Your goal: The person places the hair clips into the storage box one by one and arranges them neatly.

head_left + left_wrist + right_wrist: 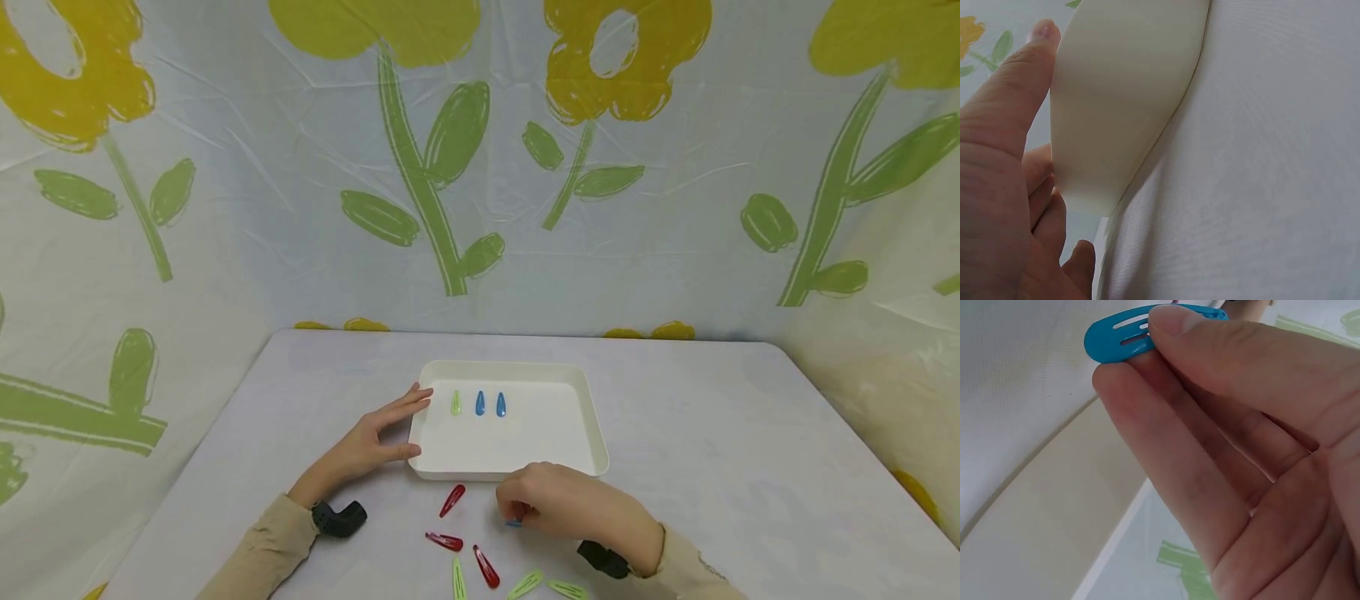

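A blue snap hair clip (pixel 1119 336) is pinched between the thumb and fingers of my right hand (pixel 558 500), just in front of the white tray (pixel 547 429). In the head view little of that clip shows under the hand. My left hand (pixel 375 435) rests against the tray's left side with fingers and thumb extended. Inside the tray, a green hair clip (pixel 456 403) and two blue hair clips, the left one (pixel 480 403) and the right one (pixel 501 405), stand in a row near the back left.
Three red hair clips lie in front of the tray: an upper one (pixel 452 500), a middle one (pixel 445 541) and a lower one (pixel 487 567). Green clips (pixel 525 584) lie along the near edge of the view. A flowered cloth (pixel 315 167) hangs behind the table (pixel 690 433).
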Motion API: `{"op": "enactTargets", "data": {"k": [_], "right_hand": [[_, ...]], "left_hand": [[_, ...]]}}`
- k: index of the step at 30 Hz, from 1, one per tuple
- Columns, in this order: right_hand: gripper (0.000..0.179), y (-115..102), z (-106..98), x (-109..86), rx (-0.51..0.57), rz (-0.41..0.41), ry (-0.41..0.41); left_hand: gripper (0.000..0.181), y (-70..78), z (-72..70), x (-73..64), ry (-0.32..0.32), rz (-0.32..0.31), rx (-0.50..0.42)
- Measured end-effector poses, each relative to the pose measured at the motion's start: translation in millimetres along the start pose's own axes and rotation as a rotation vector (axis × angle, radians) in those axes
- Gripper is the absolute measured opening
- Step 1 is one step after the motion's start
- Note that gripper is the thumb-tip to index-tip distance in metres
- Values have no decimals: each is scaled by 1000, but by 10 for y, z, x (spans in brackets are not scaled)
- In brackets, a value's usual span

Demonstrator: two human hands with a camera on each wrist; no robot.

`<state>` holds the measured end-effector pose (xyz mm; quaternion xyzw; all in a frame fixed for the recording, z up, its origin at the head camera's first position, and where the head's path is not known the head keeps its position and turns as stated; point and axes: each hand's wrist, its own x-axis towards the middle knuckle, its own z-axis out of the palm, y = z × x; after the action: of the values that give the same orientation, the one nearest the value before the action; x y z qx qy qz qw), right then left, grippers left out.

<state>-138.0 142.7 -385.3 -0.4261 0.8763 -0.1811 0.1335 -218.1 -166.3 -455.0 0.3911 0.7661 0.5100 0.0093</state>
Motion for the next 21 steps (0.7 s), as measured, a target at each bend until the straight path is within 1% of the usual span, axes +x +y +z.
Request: {"op": "enactTargets", "data": {"k": [1, 4, 10, 13, 15, 18, 21], "right_hand": [[29, 5, -2, 1, 11, -1, 1], [29, 16, -23, 2, 47, -1, 1], [29, 53, -59, -3, 102, -35, 33], [30, 73, -75, -6, 143, -53, 53], [30, 90, -83, -7, 176, -54, 62], [30, 112, -89, -6, 223, -43, 72], [29, 135, -85, -10, 276, -27, 86]], "left_hand": [[67, -6, 2, 1, 1, 4, 3], [68, -51, 12, 0, 7, -12, -11], [70, -268, 29, -21, 1, -37, 6], [71, -308, 23, -26, -6, -51, 1], [71, -304, 22, -28, -8, -57, 0], [71, -259, 26, -26, -4, -53, 5], [70, -157, 30, -18, -2, -48, -5]]}}
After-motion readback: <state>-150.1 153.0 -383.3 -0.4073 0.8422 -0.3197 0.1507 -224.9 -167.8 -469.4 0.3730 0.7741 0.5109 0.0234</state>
